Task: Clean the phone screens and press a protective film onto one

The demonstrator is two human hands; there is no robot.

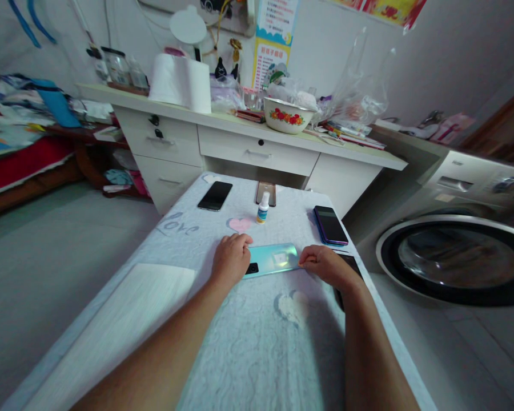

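Note:
A pale blue-green smartphone point(268, 261) lies sideways with its shiny back up and its black camera block at the left end. My left hand point(232, 258) grips that end, fingers curled over the edge. At the opposite end, the bent fingers of my right hand point(321, 262) are pinched on the phone's edge. Beyond the phone stands a small white spray bottle point(262, 209) with a blue and yellow label. A dark phone point(346, 262) is partly hidden under my right hand and forearm.
The cloth-covered table point(248, 342) bears a black phone point(215, 196) at far left, a brownish phone case point(270, 189) behind the bottle, stacked phones point(330, 225) at right and a white sheet point(124, 325) at left. A desk point(257, 149) stands behind, a washing machine point(454, 228) at right.

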